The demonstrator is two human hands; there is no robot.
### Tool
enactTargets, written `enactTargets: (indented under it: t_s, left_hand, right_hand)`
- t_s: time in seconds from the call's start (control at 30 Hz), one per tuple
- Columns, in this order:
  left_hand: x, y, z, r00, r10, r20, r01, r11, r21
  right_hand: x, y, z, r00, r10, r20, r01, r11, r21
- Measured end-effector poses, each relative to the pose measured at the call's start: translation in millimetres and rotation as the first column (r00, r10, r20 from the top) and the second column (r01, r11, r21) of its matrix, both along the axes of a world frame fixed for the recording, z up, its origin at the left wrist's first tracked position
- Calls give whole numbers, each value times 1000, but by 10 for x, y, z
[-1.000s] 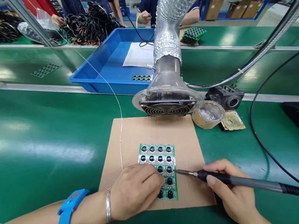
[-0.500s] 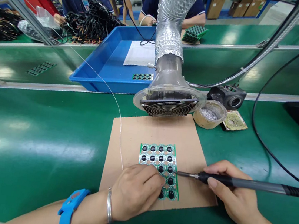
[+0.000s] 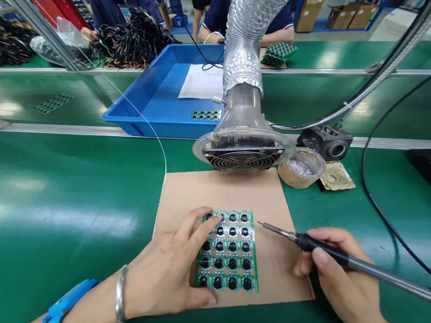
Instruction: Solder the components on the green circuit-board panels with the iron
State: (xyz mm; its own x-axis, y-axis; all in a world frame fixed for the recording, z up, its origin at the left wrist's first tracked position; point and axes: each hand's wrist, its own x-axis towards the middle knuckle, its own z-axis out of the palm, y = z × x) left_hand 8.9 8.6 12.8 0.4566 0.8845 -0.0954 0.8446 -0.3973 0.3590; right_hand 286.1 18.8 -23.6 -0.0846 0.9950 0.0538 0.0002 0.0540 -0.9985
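A green circuit board panel [image 3: 232, 246] with rows of round black components lies flat on a cardboard sheet [image 3: 185, 192]. My left hand [image 3: 171, 263] is spread over the panel's left side, fingertips at its upper left corner and thumb near its lower edge. In my right hand [image 3: 344, 272] is a soldering iron [image 3: 324, 249], held like a pen. The iron's tip points left and stands apart from the panel, just off its upper right side. A thin solder wire [image 3: 147, 118] runs down to the cardboard's left edge; its lower end is hard to make out.
A fume extractor hood [image 3: 242, 146] hangs behind the panel. To its right stand a round tub of solder scraps [image 3: 302, 167], a yellowish sponge [image 3: 338, 177] and an iron holder [image 3: 326, 141]. A blue tray [image 3: 139, 127] sits at the back. Co-workers sit across the bench.
My left hand has shifted left and opened from a pinch over the panel, uncovering more of it. The soldering iron's tip has lifted away from the panel's right edge and moved upward.
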Motion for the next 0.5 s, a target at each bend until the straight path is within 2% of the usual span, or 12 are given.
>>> enactTargets:
  t_s: [0.13,0.3,0.5]
  left_hand:
    - [-30,-12,-39,996,-5,-88,4,1000,-15]
    - [-17,63,-81,1000,-3,-20,3,1000,10]
    - [74,274,-146,999,-10,39,7,999,52]
  right_hand:
    - [-73,15,41,998,-18,-67,15,999,-50]
    - [-67,13,10,992,-34,-124,20,993,-116]
    - [-69,37,-14,981,-58,-184,36,992,-120]
